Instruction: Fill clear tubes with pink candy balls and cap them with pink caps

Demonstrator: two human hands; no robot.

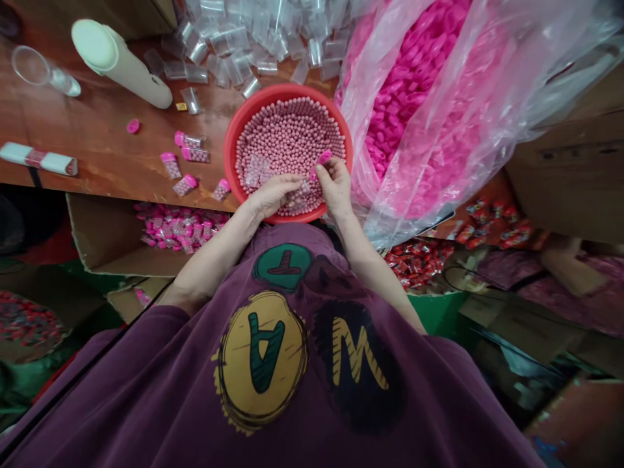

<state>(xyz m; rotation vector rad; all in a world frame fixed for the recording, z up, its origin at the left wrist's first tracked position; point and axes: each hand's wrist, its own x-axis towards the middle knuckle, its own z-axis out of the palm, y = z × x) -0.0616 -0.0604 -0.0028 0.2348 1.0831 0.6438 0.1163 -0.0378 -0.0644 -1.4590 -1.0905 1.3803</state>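
Observation:
A red bowl full of small pink beads sits at the table's front edge. Over its near side my left hand is closed on a small clear container with beads in it. Just right of that, my right hand pinches a bright pink cap between thumb and fingers, and more pink shows by the container's mouth. Clear plastic lies on the beads at the bowl's left; its exact shape is hard to make out.
Capped bead containers lie left of the bowl. Empty clear containers are heaped behind it. A plastic bag of pink caps stands right. A cardboard box of filled containers is below the table edge. A white cylinder lies back left.

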